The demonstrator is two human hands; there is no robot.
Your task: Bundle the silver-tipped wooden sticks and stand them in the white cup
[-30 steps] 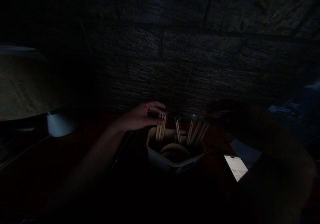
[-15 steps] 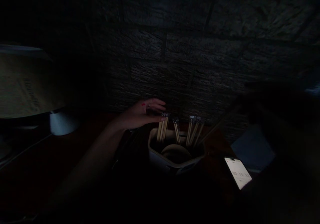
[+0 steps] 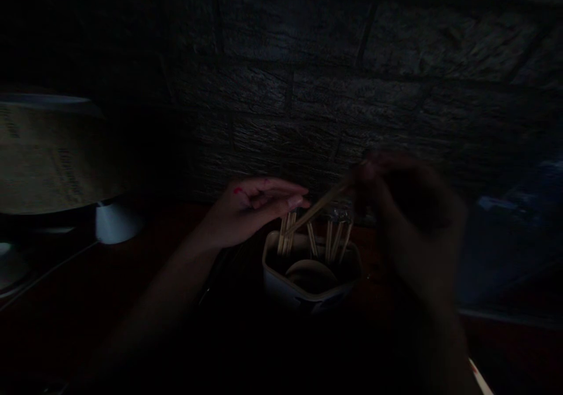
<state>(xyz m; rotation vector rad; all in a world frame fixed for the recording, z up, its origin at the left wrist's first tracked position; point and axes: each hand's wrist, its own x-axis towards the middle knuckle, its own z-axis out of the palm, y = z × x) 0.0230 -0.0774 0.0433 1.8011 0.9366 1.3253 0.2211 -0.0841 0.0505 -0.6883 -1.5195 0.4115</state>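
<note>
Slanting sticks [image 3: 317,206] are held in the right hand [image 3: 411,222], pointing down-left to the bundle [image 3: 284,243] beneath the left hand [image 3: 244,213], grip unclear

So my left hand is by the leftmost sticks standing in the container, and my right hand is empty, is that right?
Not quite: your right hand isn't empty. The head view shows it holding a thin pale stick that slants down to the left. Your left hand is by the leftmost sticks in the container.
</note>
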